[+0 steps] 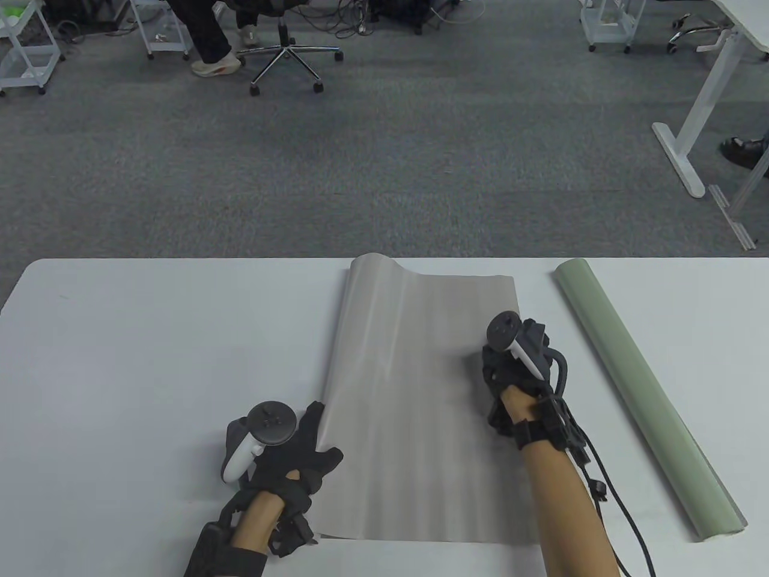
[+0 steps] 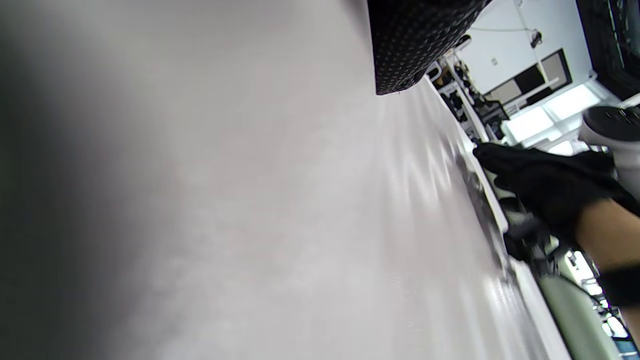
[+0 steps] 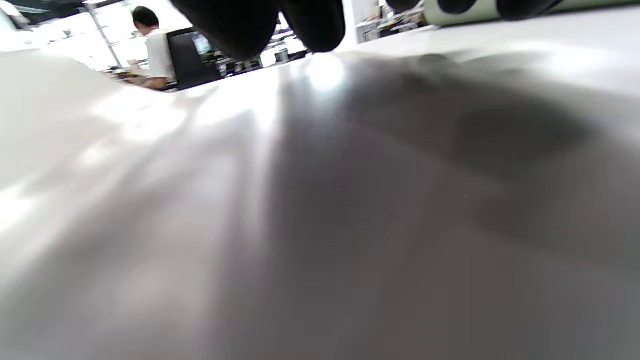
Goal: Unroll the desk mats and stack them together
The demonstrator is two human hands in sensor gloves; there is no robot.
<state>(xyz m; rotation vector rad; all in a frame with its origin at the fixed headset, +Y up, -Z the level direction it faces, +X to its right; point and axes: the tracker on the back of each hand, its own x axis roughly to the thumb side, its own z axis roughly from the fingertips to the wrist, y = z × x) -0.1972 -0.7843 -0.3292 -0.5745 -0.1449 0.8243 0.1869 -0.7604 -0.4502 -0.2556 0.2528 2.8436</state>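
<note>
while the grey mat [image 1: 420, 396] lies almost flat across the middle of the white table [image 1: 150, 360], you work from its two sides. at left, your left hand [image 1: 288, 463] rests with fingers spread on the mat's near left corner, holding nothing; judged from its place, it pins that edge so the sheet cannot curl back. the far left corner is raised in a low hump. further right, your right hand [image 1: 510, 372] presses palm-down on the mat's right edge, fingers flat in the right wrist view and gripping nothing; this likely flattens the ripples that run along the sheet. its cable [image 1: 625, 511] trails over the table toward you. at far right, well apart from the grey mat, the green mat [image 1: 643, 396] lies rolled up, angled across the table, not yet unrolled. nothing stands between the two mats. beyond the table, an office chair [image 1: 288, 54] and a desk leg [image 1: 691, 132] stand on the carpet.
</note>
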